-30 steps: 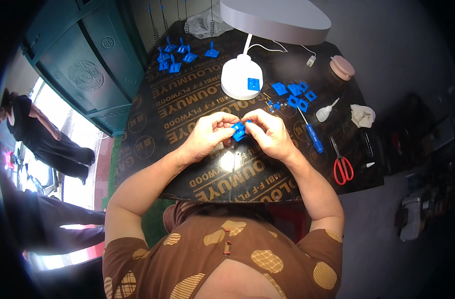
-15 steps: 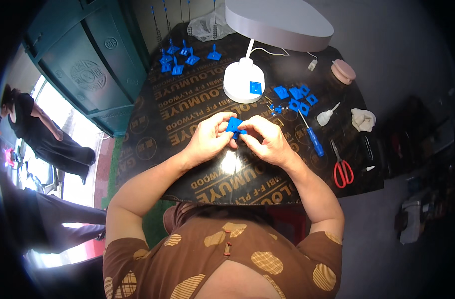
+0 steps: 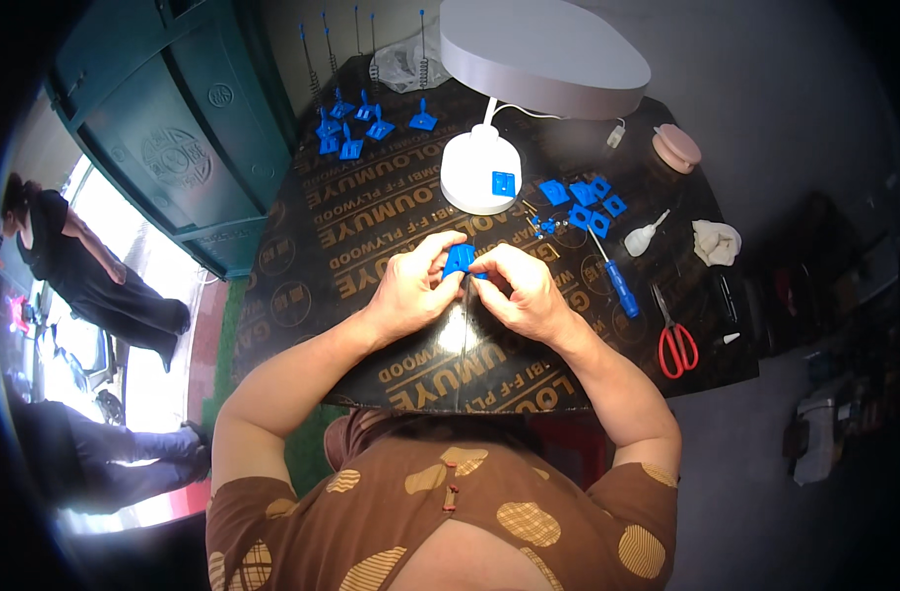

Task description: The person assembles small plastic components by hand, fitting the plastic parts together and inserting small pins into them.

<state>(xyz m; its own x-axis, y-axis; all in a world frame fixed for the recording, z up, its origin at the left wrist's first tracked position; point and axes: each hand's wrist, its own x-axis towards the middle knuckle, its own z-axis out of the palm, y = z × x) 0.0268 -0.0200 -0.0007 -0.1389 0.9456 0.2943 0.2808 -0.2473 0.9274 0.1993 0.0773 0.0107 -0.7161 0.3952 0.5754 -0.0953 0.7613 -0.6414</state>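
Observation:
Between my two hands, above the middle of the dark printed board table, is a small blue plastic square piece [image 3: 458, 259]. My left hand [image 3: 410, 283] grips it from the left with bent fingers and thumb. From the other side my right hand [image 3: 517, 286] pinches its near right edge; the fingertips hide part of the piece. Just beyond my right hand lie small blue bits and thin pins [image 3: 546, 227]. Farther right are several loose blue square plates [image 3: 583, 202]. Another blue square [image 3: 504, 183] rests on the white lamp base [image 3: 460, 187].
A white lamp head [image 3: 543, 59] overhangs the far side. Blue stands with springs [image 3: 351, 148] cluster at far left. Rightward lie a blue screwdriver [image 3: 622, 288], red-handled scissors [image 3: 676, 345], a white nozzle bottle [image 3: 644, 239], a white cloth [image 3: 716, 242] and a pink round case [image 3: 676, 148]. People stand at left.
The blue piece has tilted and shifted slightly in my hands, and my right fingers have drawn closer to my left ones. At left, a person's legs have moved.

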